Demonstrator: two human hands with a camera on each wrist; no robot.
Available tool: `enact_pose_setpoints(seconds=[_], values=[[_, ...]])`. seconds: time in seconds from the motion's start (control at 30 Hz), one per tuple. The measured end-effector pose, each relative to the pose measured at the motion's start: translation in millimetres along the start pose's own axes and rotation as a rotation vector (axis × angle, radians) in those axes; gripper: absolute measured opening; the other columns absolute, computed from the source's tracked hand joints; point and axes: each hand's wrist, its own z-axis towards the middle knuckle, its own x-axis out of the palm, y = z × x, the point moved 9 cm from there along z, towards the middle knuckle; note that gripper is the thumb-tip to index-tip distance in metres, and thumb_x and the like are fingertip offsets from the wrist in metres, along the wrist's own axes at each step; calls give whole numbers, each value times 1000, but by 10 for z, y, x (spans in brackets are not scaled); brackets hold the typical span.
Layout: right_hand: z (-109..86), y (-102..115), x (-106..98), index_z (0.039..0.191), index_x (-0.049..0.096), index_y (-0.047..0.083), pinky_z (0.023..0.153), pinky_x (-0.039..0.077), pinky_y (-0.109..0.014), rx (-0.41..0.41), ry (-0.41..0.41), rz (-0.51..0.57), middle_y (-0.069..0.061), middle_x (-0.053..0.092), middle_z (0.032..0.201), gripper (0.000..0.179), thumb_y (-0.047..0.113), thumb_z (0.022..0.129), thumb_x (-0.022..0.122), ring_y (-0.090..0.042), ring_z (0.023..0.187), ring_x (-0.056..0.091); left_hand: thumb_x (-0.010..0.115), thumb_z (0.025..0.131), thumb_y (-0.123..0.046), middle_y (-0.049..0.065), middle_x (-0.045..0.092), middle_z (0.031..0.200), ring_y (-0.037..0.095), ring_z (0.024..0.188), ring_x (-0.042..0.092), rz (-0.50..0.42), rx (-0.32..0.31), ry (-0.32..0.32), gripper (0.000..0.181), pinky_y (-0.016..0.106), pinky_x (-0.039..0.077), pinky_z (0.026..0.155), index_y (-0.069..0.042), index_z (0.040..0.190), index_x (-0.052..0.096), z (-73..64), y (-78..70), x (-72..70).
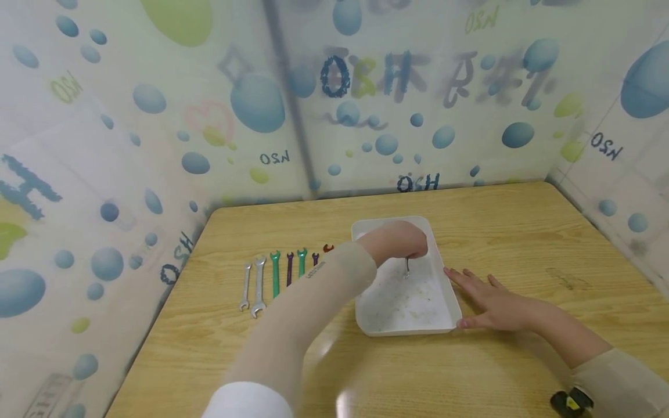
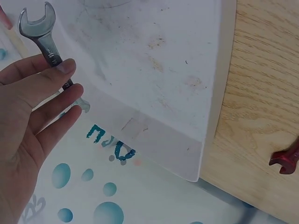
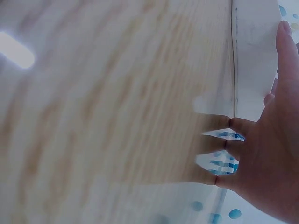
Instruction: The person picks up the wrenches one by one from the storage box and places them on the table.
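Observation:
Over the far part of a white tray (image 1: pixel 399 307), my left hand (image 1: pixel 406 239) pinches a silver open-end wrench (image 2: pixel 46 45) between thumb and fingers. One jaw end of it sticks up past the thumb in the left wrist view, and the other end shows below the fingers. From the head, the hand hides most of this wrench. My right hand (image 1: pixel 499 306) lies with spread fingers by the tray's right side, its fingertips and thumb at the rim. In the right wrist view its fingers (image 3: pixel 239 148) look straight and hold nothing.
Left of the tray, several wrenches stand in a row: silver wrenches (image 1: pixel 259 290), green wrenches (image 1: pixel 275 273), purple wrenches (image 1: pixel 290 270) and a red wrench (image 1: pixel 328 248). My left forearm covers part of them. The wooden table (image 1: pixel 209 354) meets patterned walls (image 1: pixel 324 133) behind and beside it.

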Motion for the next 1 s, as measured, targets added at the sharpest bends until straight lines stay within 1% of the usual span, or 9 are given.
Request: enact_pose_setpoints(seconds=[0.1,0.2,0.3,0.4,0.53,0.63,0.73,0.93,1.0], values=[[-3,5,-11,157,8,19,101,1,-75,2,-6,-2,-23,15,158,98,54,86,66,-51,141,9,51,91,-14,0,38,63,15,57,31,-94,-17,-22,24,27,32,57,-14,67,48,-80,57,-10],[-8,28,-23,157,8,19,101,1,-76,-3,-10,2,-23,15,158,98,54,86,66,-52,140,9,51,91,-15,0,37,63,14,57,33,-136,-22,-49,24,28,33,57,-15,68,49,-170,105,-23],[-9,44,-24,157,7,19,100,1,-76,-6,-8,4,-24,15,157,98,53,87,66,-53,140,9,52,92,-15,0,37,64,14,58,34,-111,-2,-68,22,27,33,58,-14,70,50,-253,126,-39],[-5,42,-18,157,7,18,101,1,-76,-2,-5,2,-24,15,158,98,53,87,66,-52,140,9,52,93,-12,-1,37,68,14,62,34,69,94,-76,20,25,31,60,-14,73,50,-318,75,-50],[3,14,-13,157,7,18,102,0,-75,14,-2,3,-23,14,158,99,55,86,66,-51,141,8,51,95,-7,-1,38,74,13,67,33,372,243,-107,20,24,27,63,-15,77,49,-403,-7,-54],[5,0,-15,157,6,19,102,0,-74,20,0,10,-23,13,158,100,55,86,66,-51,141,7,50,95,-6,-1,38,76,13,67,31,428,257,-114,21,24,26,63,-16,77,48,-451,27,-57],[6,0,-15,157,6,20,102,0,-74,19,2,10,-23,13,158,100,56,86,65,-51,141,7,49,93,-6,-2,38,75,13,65,29,410,232,-128,20,24,25,62,-16,76,46,-507,89,-82],[11,-7,-4,157,6,19,102,0,-75,16,-2,-6,-23,13,158,100,57,86,65,-50,141,7,51,90,1,-3,39,77,12,68,32,565,304,-187,20,23,25,63,-15,78,50,-707,86,-109],[11,-4,-3,157,6,18,102,0,-75,13,-3,-4,-23,13,158,100,56,86,65,-51,141,7,53,90,3,-3,39,78,12,69,33,586,309,-205,21,23,26,63,-15,79,53,-783,103,-122]])
